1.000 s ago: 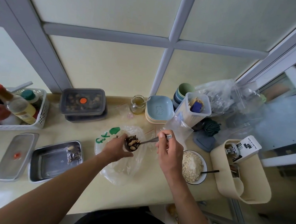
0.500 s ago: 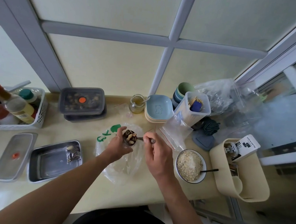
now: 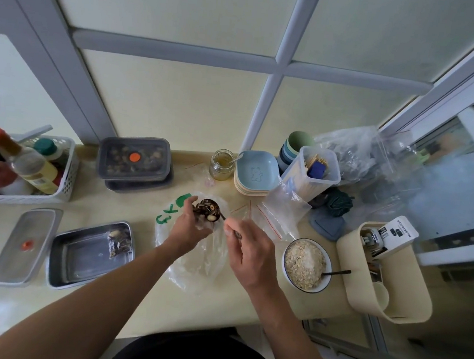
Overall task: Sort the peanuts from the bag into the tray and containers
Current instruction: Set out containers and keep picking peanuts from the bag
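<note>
Basket: a white basket [image 3: 66, 179] is sitting at the worktop's [image 3: 117, 307] left edge, holding bottles [image 3: 31, 163] that are leaning over.
Jar: a glass jar [image 3: 221, 166] is standing by the window with a spoon handle sticking out.
Dishes: a stack of blue dishes [image 3: 257, 172] is sitting just right of the jar, and stacked cups [image 3: 295, 144] are standing behind it.
Tub: a clear tub [image 3: 315, 176] is holding sticks.
Bowl: a bowl [image 3: 310, 289] of oats is sitting near the front edge, with a dark spoon [image 3: 337, 273] leaning on its rim.
Holder: a beige holder [image 3: 410, 297] is overhanging the right end.
Cloth: a dark green cloth [image 3: 338, 201] is lying behind a blue-grey pad [image 3: 326, 223].
</note>
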### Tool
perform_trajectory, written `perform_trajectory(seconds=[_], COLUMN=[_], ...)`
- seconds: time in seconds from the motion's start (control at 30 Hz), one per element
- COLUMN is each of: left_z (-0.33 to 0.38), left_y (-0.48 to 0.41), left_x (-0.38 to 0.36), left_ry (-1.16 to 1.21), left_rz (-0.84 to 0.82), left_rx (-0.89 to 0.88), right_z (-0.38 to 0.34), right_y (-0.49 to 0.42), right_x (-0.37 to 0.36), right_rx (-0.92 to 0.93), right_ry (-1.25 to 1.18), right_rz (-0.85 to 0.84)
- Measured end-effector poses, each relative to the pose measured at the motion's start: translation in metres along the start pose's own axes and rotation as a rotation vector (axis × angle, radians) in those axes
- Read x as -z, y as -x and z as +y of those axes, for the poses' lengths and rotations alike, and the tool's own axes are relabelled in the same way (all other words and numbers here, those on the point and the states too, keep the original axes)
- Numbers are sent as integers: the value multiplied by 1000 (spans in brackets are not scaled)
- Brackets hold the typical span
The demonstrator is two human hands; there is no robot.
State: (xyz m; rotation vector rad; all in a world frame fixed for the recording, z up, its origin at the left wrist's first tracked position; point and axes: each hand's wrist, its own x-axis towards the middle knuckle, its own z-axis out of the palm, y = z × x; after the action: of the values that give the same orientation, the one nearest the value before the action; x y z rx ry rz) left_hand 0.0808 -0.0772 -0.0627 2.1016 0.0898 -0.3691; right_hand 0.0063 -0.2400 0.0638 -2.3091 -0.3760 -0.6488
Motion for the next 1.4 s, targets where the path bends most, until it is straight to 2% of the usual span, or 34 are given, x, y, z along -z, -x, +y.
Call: perform_trajectory(seconds=[0.37,0.8,1.1,1.4], left_z=[-1,15,14,16], left_y=[1,5,10,15], left_x=[4,8,5,4], left_ry=[-30,-13,-2,-9], left_rz=[-24,23,89,120], left_rx=[4,-12,-100,-69], right_z=[-3,-2,-4,-6], right_y=[4,12,21,28], right_x=[-1,7,13,16], right_rx=[18,76,53,80], right_ry=[-13,0,-11,-31], right_rz=[-64,-101,-54,-63])
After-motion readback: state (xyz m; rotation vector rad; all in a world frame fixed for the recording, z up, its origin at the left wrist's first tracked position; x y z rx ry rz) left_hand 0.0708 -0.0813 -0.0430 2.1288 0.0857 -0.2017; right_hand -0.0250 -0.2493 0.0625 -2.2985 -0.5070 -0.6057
